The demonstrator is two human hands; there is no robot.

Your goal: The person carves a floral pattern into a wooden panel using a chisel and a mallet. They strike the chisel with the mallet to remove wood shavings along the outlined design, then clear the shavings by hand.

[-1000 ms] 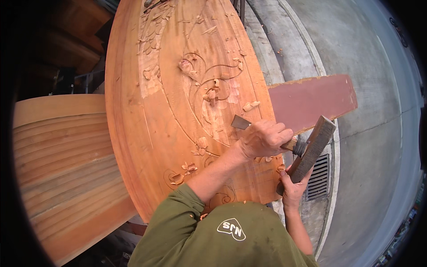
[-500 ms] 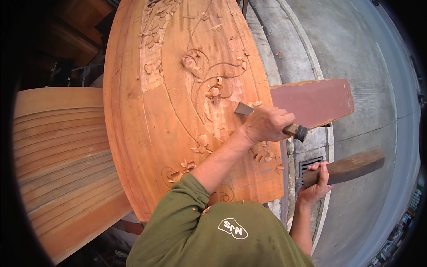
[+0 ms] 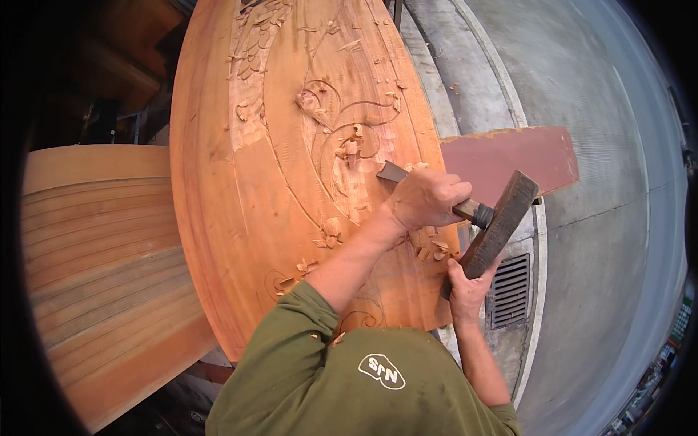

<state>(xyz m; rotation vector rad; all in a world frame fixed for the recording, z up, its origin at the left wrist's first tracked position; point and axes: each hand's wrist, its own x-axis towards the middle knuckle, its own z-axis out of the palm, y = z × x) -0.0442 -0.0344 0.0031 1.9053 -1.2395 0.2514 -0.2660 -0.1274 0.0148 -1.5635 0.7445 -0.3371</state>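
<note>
My left hand is closed round a wood chisel, its broad metal blade tipped down against the carved wooden panel. The chisel's handle points back to the right and ends in a dark, bound butt. In my right hand is a wooden mallet, a plain squared block of dark wood, gripped near its lower end. The mallet's face touches, or nearly touches, the chisel's butt. Around the blade, the panel bears scroll and leaf outlines, with curled wood shavings lying on it.
To the left lies a grooved wooden board. A reddish-brown board juts out from under the panel's right edge. Beyond it are a concrete floor and a drain grate. More shavings lie near the panel's right edge.
The mallet has swung left and turned more upright, from well right of the chisel to its butt. The chisel has shifted slightly left along the panel.
</note>
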